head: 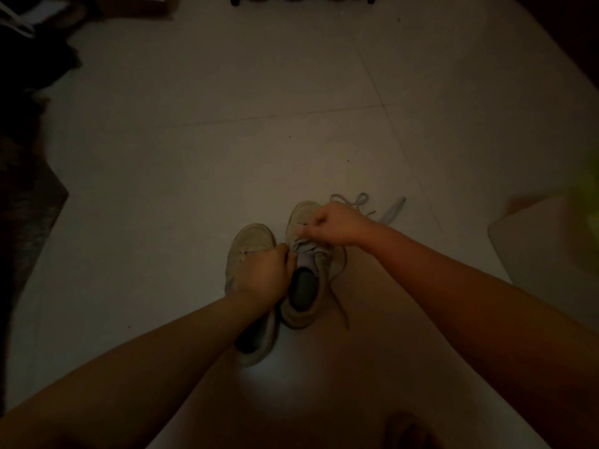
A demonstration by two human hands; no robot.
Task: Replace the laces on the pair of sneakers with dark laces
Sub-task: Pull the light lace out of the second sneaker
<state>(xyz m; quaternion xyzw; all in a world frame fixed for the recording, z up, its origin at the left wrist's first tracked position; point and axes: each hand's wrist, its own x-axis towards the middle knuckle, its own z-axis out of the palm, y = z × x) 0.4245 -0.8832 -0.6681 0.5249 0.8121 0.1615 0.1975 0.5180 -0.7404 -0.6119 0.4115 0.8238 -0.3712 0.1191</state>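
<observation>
Two pale sneakers stand side by side on the tiled floor, toes pointing away from me. My left hand [264, 270] lies over the left sneaker [249, 241], its fingers curled at the tongue of the right sneaker [304, 306]. My right hand [337, 226] hovers over the right sneaker's toe end and pinches something at the eyelets. A thin dark lace [338, 303] trails from the right sneaker's side toward me. A pale lace [372, 205] lies loose on the floor just beyond my right hand. Dim light hides what the fingers hold.
Pale floor tiles [227, 140] stretch ahead. Dark clutter [35, 59] fills the left edge and far left corner. A pale flat object [534, 241] and a green blur [586, 196] sit at the right. My bare leg [324, 400] extends below the sneakers.
</observation>
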